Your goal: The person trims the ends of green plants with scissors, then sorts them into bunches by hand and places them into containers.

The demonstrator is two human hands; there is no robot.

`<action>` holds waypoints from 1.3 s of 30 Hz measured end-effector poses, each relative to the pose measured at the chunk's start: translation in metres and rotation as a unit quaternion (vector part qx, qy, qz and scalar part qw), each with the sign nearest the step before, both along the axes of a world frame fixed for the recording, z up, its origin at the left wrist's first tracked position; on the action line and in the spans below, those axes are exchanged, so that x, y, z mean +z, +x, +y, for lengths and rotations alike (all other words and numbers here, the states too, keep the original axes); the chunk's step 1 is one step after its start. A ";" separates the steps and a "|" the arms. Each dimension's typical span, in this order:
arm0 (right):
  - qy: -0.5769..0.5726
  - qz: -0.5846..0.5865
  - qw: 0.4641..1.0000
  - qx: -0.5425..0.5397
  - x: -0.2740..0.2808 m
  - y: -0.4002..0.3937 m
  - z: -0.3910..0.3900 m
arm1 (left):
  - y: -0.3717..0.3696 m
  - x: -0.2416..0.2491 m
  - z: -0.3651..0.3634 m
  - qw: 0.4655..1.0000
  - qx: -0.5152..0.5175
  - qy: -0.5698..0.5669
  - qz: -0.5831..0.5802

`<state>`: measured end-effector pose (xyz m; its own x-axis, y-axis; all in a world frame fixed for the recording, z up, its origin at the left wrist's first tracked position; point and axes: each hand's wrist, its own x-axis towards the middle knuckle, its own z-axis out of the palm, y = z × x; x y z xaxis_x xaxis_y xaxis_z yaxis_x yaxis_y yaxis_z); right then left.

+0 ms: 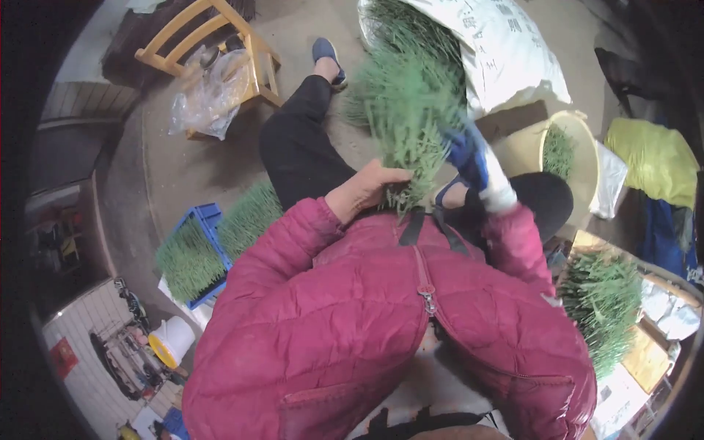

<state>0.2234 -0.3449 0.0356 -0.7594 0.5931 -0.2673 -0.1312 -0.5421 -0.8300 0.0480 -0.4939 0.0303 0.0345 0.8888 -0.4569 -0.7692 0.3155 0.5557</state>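
Note:
My left hand (370,187), bare, is closed around the lower end of a bunch of green leafy sprigs (414,136), its thumb lying across the stems. The bunch stands up and away from my lap. On its right side is my right hand (468,158) in a blue and white glove, right against the sprigs; it is smeared by motion and its fingers do not show clearly. Beyond the bunch, a white woven sack (506,51) lies with its mouth toward me, and more sprigs (411,29) spill from it.
A cream bucket (579,158) with sprigs stands at the right. Sprigs (601,308) also lie on a surface beside my right elbow. At the left are a blue crate (209,220) of sprigs, a wooden chair (257,70) with a plastic bag (209,95), and a white bucket (174,339).

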 end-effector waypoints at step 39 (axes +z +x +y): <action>0.388 -0.177 0.904 0.032 0.046 -0.041 -0.061 | -0.043 0.010 0.053 0.999 -0.016 -0.006 0.040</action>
<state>0.1822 -0.4061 0.0819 -0.7475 0.6639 -0.0221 0.2274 0.2246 -0.9475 0.0047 -0.4407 0.0400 0.0259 0.8821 -0.4703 -0.7120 0.3465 0.6107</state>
